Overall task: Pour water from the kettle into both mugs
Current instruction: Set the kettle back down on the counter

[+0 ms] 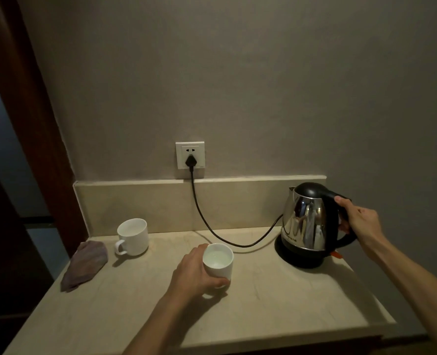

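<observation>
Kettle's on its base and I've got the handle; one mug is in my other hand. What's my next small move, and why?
Probably lift the kettle straight up off its base. The right hand already grips the handle, and the kettle sits upright on the corded base. The left hand steadies the near mug, which seems to hold water already; whether the far mug does is unclear.

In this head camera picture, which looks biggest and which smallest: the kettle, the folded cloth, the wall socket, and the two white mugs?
1. kettle
2. folded cloth
3. The two mugs look alike: the far mug and the near mug, which the left hand partly hides.
4. wall socket
</observation>
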`<action>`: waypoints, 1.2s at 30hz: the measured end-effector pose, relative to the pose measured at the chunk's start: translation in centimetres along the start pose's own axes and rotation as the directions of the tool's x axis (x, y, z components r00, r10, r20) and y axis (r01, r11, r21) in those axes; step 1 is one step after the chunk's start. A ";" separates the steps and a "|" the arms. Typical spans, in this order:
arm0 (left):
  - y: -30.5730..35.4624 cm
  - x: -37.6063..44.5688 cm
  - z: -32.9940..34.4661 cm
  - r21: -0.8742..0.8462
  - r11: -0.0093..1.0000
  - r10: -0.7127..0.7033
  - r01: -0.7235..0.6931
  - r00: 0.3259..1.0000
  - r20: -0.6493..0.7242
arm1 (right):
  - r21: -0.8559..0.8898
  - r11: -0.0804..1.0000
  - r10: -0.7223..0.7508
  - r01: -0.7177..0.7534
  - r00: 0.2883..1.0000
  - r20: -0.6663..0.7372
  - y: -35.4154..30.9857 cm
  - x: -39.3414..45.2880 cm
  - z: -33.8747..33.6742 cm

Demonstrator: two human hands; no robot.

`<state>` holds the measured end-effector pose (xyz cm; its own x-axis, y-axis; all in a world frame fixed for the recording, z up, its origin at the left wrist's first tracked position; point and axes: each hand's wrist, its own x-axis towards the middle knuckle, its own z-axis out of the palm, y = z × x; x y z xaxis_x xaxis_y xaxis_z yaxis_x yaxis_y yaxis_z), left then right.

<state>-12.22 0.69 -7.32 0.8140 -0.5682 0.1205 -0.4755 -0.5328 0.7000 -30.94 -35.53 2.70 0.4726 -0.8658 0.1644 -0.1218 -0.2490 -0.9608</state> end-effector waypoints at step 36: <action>-1.5 8.3 -5.5 0.216 0.952 -0.219 0.219 0.975 -0.027 | 0.013 1.000 0.001 -0.001 0.999 0.034 6.4 1.3 0.7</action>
<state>-2.92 0.22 -3.52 0.9069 -0.4211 -0.0166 -0.3462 -0.7669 0.5405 -30.50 -37.89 -3.36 0.5018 -0.8508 0.1561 -0.1112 -0.2424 -0.9638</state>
